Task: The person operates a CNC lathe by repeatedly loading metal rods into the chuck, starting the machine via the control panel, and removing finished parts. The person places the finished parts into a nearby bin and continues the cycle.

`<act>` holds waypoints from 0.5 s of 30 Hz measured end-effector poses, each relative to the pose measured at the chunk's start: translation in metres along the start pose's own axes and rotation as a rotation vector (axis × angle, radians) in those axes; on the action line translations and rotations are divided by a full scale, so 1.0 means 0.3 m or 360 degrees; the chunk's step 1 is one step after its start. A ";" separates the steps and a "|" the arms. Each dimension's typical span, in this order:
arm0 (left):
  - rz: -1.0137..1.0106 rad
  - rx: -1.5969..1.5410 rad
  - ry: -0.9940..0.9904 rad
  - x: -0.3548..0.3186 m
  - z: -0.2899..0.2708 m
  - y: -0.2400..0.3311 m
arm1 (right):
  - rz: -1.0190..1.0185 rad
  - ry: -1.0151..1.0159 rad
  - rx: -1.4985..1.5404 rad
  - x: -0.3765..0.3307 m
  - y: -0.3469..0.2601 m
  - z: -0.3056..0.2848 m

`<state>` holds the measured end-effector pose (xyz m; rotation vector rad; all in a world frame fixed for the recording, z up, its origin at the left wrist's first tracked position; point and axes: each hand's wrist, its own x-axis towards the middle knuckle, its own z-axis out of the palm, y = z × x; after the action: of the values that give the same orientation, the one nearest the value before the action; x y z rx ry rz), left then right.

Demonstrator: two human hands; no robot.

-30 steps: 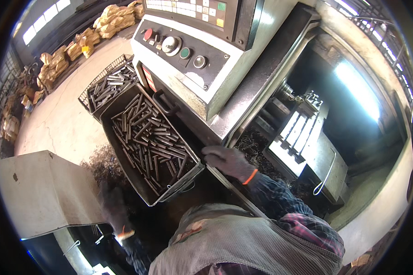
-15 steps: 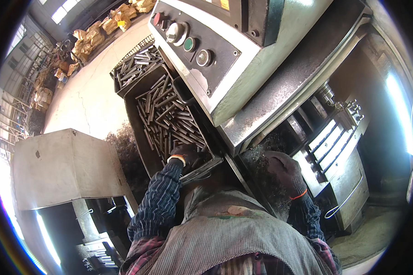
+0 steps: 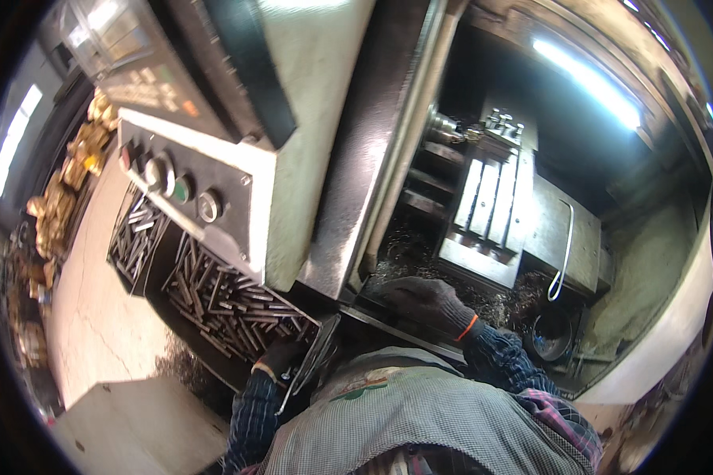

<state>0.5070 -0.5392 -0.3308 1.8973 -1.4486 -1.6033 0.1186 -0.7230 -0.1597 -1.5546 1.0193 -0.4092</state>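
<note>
Your left hand, in a dark glove, rests at the near corner of one black tray; whether its fingers grip the rim you cannot tell. Just beyond it lie the metal rods, too many to count. A second tray sits farther out. Your right hand, gloved, lies flat and spread on the machine ledge, holding nothing. Three round knobs sit on the control panel above your left hand.

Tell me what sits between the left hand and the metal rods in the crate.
Nothing visible does. The left hand, gloved, is at the near corner of the crate, right beside the metal rods. The right hand rests apart, on the machine's sill.
</note>
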 end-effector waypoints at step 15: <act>0.0066 -0.1142 0.0336 -0.300 -0.175 0.671 | -0.0115 -0.0463 -0.0332 0.016 0.023 0.063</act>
<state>0.4597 -0.5809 -0.1131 1.5300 -0.6800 -1.5549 0.1328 -0.7148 -0.1723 -1.7816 0.8002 -0.1216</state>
